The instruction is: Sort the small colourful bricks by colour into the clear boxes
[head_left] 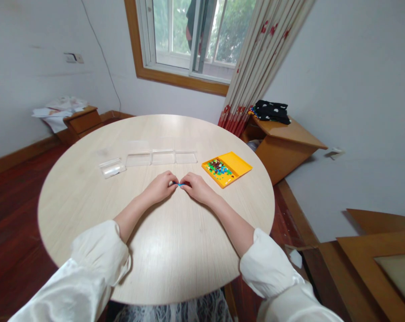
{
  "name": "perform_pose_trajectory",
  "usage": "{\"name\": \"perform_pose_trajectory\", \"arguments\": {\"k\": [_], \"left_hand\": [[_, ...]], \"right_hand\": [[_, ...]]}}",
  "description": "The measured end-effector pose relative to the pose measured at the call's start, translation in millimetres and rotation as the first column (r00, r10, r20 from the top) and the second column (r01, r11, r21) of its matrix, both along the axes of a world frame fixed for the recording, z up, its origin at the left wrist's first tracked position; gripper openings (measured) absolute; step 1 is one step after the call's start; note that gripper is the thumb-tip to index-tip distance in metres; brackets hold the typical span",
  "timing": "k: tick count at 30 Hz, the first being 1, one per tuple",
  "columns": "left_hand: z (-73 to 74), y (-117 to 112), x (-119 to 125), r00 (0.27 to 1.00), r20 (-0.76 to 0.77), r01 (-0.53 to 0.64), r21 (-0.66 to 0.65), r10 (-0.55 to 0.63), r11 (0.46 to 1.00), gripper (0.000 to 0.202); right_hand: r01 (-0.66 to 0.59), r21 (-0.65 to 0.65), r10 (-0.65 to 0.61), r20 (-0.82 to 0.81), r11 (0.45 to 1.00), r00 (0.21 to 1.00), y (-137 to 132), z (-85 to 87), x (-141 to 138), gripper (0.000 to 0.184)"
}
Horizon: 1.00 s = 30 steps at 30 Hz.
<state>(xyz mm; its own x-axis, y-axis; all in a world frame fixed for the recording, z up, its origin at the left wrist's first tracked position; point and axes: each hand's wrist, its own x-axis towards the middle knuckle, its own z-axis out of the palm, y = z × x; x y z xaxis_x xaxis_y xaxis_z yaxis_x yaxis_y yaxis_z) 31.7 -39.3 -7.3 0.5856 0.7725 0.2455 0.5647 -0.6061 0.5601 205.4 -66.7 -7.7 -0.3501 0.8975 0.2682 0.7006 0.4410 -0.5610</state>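
Observation:
My left hand (161,186) and my right hand (197,187) meet over the middle of the round table (162,255). Both have their fingertips pinched together around a small blue piece (179,184), mostly covered by the fingers, so its shape is hard to make out. To the right of my right hand lies an open yellow plastic case (241,164). Many tiny coloured pieces (219,167), green, blue, brown and white, are spread in its tray half. Beyond my hands stands a row of clear plastic boxes (138,159).
One more clear box (111,168) sits at an angle at the row's left end. A wooden cabinet (283,147) with folded dark cloth (272,111) on it stands past the table's right edge. Papers (61,109) lie on a low cabinet at the left.

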Motion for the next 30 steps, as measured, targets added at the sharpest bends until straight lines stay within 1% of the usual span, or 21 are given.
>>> {"name": "perform_pose_trajectory", "arguments": {"k": [8,19,25,30], "left_hand": [[-1.0,0.6,-0.2,1.0,-0.011,-0.005,0.003,0.005,1.0,0.019],[-2.8,-0.2,-0.7,1.0,0.012,0.011,0.029,-0.011,1.0,0.019],[-5.4,2.2,-2.7,0.999,0.049,0.009,0.018,-0.01,1.0,0.016],[-6.7,4.1,-4.9,0.996,0.086,-0.015,0.016,0.014,1.0,0.014]], "right_hand": [[-0.018,0.007,0.017,0.024,1.0,1.0,-3.7,4.8,-0.4,0.008],[-0.033,0.039,0.032,0.034,0.999,0.999,-2.3,-0.8,0.9,0.009],[-0.017,0.06,0.015,0.04,0.998,0.999,-1.1,-3.0,1.5,0.01],[0.001,0.06,-0.004,0.051,0.998,0.999,0.3,-4.8,2.1,0.012]]}}
